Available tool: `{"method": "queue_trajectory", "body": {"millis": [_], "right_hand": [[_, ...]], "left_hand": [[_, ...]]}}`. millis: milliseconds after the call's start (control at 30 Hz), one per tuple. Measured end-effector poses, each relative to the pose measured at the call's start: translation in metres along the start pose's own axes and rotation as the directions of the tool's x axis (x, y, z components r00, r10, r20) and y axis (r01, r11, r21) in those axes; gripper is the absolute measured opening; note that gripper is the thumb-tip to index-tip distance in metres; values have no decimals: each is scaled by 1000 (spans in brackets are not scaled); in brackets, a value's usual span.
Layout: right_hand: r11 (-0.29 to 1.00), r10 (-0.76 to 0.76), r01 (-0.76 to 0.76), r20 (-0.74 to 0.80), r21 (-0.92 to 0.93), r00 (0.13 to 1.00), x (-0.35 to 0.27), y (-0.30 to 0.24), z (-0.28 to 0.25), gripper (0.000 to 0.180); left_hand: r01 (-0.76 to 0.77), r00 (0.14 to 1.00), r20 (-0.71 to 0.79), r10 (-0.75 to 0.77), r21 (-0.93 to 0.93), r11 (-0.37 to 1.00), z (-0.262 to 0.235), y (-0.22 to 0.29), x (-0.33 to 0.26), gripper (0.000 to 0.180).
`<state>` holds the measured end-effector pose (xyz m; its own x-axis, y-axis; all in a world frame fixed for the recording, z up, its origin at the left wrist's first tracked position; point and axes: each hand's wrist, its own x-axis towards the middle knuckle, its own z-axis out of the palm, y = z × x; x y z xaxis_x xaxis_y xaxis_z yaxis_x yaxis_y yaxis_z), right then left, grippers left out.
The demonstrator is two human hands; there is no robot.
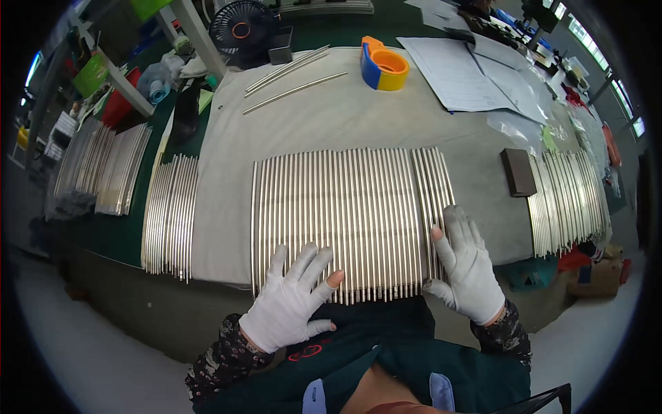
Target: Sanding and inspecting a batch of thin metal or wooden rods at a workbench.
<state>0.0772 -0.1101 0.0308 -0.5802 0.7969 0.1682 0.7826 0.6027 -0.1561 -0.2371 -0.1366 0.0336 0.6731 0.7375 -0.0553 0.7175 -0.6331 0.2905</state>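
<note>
A wide row of slim silvery metal rods (338, 207) lies side by side on the grey cloth before me, their near ends reaching the table's front edge. My left hand (288, 300), in a white glove with bare fingertips showing, rests with spread fingers over the near ends at the row's left part. At the right end, several rods (434, 186) stand slightly apart from the main row by a narrow gap. Beside them my right hand (469, 269), gloved the same way, lies with fingers extended along the outermost rod. Neither hand is closed around anything.
More rods lie bundled at the left (171, 214) and right (565, 200). A dark brown block (518, 172) sits by the right bundle. Behind are loose rods (295, 92), a blue-and-yellow tape dispenser (383, 65), papers (455, 76) and a black fan (241, 31).
</note>
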Motion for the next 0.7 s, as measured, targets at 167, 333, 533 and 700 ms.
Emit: {"method": "queue_trajectory", "body": {"millis": [167,333,533,700], "right_hand": [[958,277,-280,-43,-59,960,-49,39,17,88],[995,73,-76,37,71,997,-34,7,23,93],[979,-124,110,71,173,990,-10,4,12,97],[971,-177,167,48,169,983,-8,6,17,93]], "left_hand": [[-74,997,12,74,-30,997,14,29,33,94],[-6,1000,-26,8,48,999,26,45,51,92],[-11,999,-43,12,40,999,23,50,63,88],[-19,998,-64,19,-1,1000,29,52,72,88]]}}
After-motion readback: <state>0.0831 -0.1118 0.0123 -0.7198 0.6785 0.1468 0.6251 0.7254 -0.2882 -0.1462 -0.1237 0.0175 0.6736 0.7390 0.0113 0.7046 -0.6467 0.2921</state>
